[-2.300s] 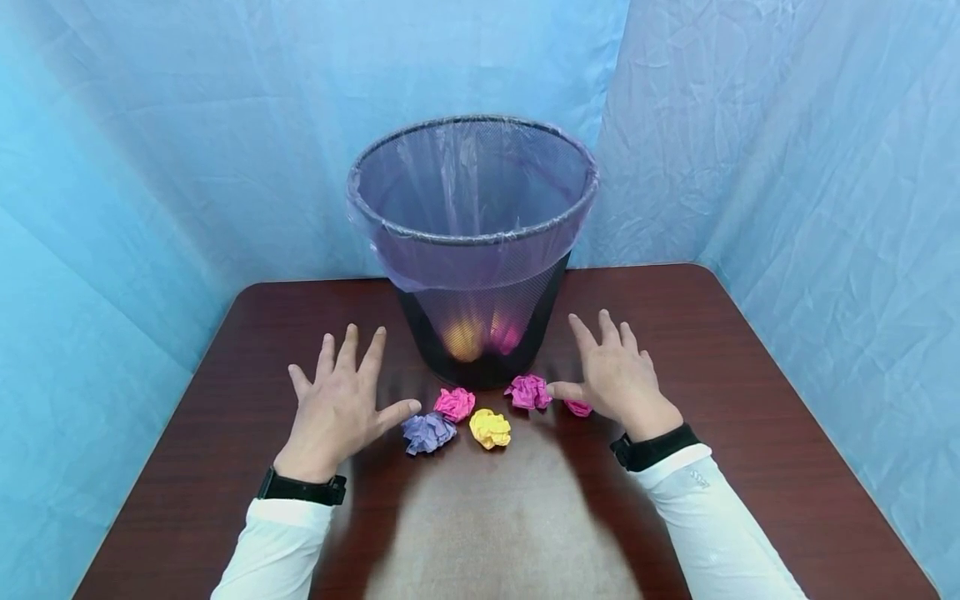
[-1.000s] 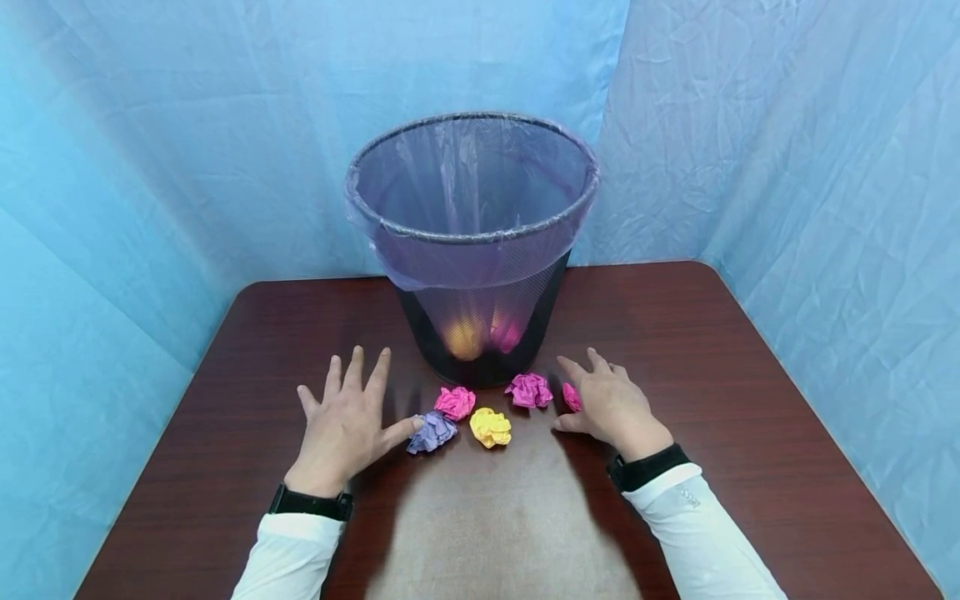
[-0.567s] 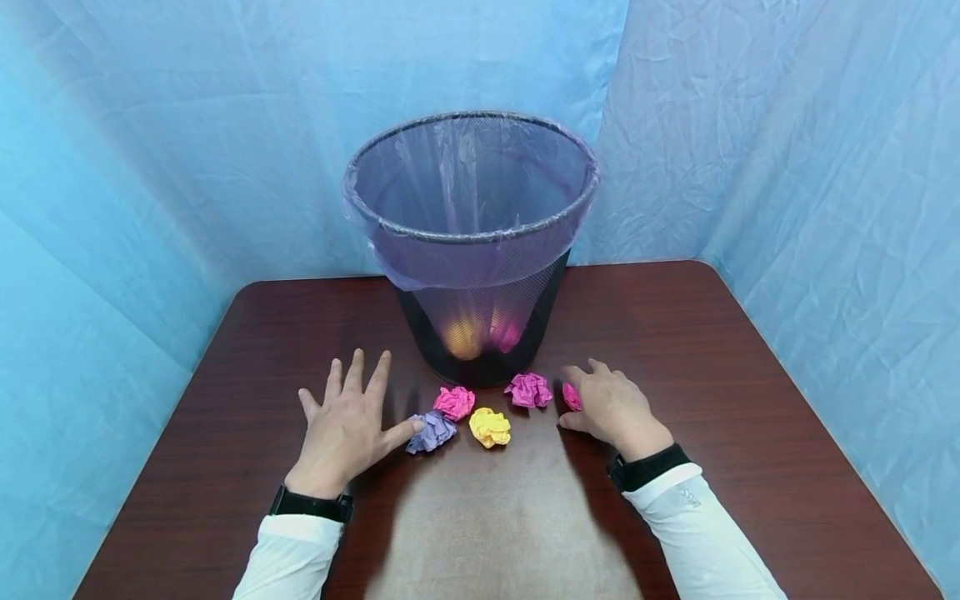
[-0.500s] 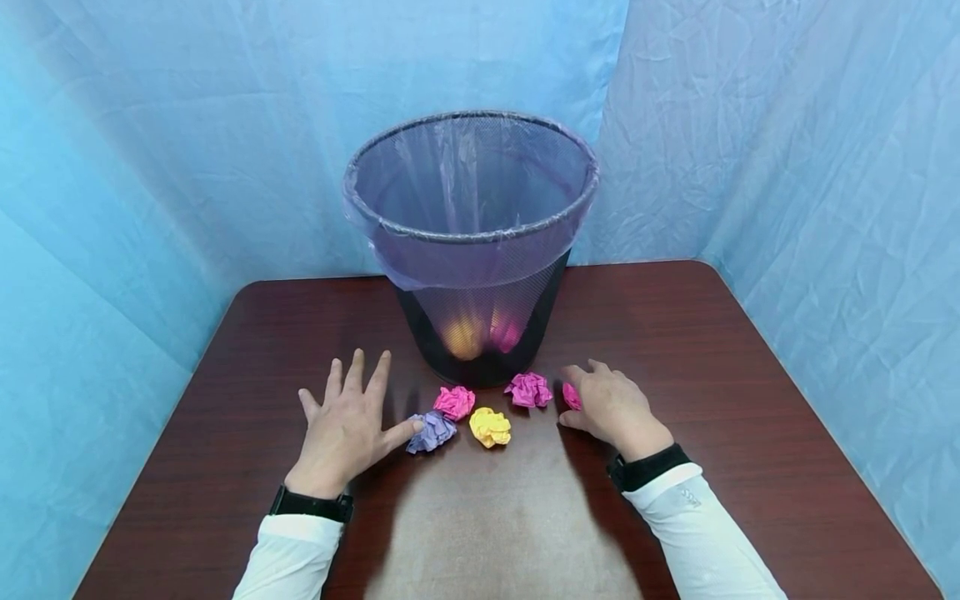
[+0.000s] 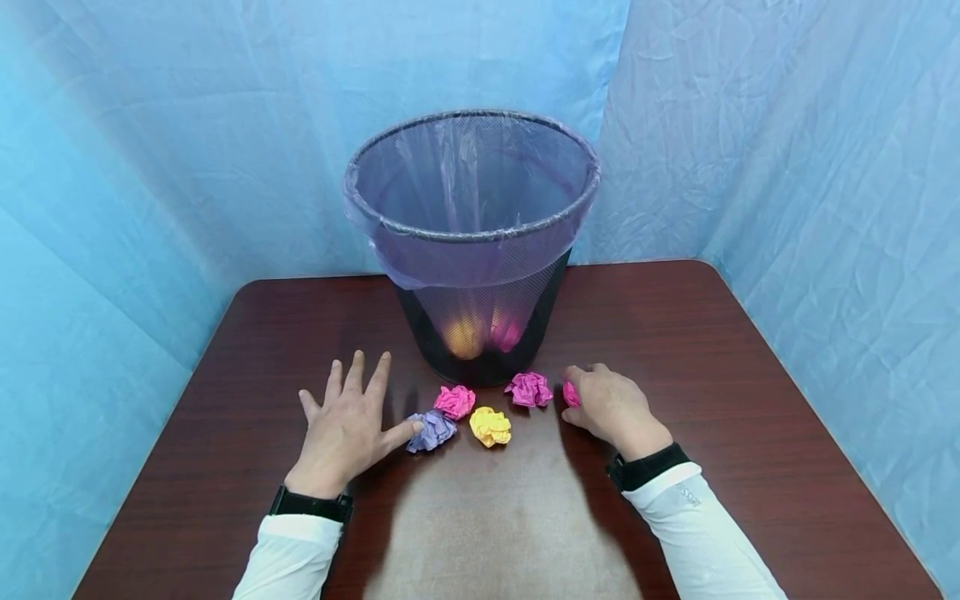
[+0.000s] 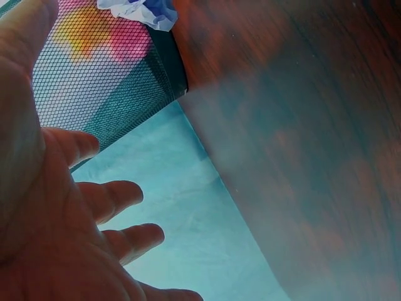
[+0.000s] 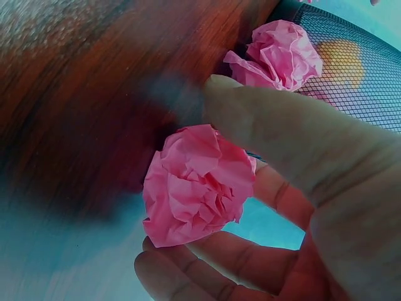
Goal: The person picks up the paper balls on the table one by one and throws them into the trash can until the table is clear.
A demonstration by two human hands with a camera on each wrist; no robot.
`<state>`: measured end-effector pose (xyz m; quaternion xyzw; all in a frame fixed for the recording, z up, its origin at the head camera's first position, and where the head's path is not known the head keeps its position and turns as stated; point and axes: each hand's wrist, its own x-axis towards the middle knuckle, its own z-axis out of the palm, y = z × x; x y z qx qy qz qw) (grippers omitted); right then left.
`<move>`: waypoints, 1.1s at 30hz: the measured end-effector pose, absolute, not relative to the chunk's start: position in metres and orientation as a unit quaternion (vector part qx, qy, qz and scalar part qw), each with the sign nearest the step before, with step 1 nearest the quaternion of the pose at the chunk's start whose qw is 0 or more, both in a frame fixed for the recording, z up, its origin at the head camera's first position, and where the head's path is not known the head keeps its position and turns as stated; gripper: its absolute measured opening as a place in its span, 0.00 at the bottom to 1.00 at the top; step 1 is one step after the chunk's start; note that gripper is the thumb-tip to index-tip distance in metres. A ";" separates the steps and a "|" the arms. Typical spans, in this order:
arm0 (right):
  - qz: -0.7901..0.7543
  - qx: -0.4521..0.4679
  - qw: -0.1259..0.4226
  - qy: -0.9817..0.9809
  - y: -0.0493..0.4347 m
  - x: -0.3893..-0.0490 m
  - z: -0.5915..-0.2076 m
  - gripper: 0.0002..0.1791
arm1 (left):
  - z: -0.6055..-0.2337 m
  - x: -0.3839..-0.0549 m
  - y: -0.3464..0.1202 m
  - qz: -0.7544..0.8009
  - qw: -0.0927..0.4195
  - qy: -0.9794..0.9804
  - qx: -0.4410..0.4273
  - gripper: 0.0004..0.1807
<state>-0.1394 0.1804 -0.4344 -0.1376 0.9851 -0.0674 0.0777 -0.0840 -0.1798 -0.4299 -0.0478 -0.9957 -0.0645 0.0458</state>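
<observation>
My right hand (image 5: 615,408) curls its fingers and thumb round a bright pink crumpled paper ball (image 5: 571,394) on the table. In the right wrist view the fingers lie under and behind this paper ball (image 7: 197,188), with the thumb along its upper side. My left hand (image 5: 341,429) is spread, palm down, its thumb tip overlapping a purple crumpled paper ball (image 5: 433,432) in the head view. The left wrist view has the purple ball at the top edge, apart from the fingers. Between the hands lie a pink ball (image 5: 454,402), a yellow ball (image 5: 491,427) and a magenta ball (image 5: 529,390).
Behind the paper balls stands a black mesh waste bin (image 5: 472,237) lined with a translucent purple bag. Yellow and pink shapes show through its lower mesh. Light blue cloth (image 5: 225,150) surrounds the dark brown table (image 5: 750,433) at the back and sides.
Both hands have come down and nearer to the body. The right hand has turned and closed its fingers round the bright pink ball. Lately the left hand has hardly moved.
</observation>
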 end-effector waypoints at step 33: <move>-0.065 -0.146 0.053 0.986 0.182 -0.141 -0.434 0.26 | -0.422 -0.085 -0.184 -0.072 0.045 -0.995 -0.046 0.61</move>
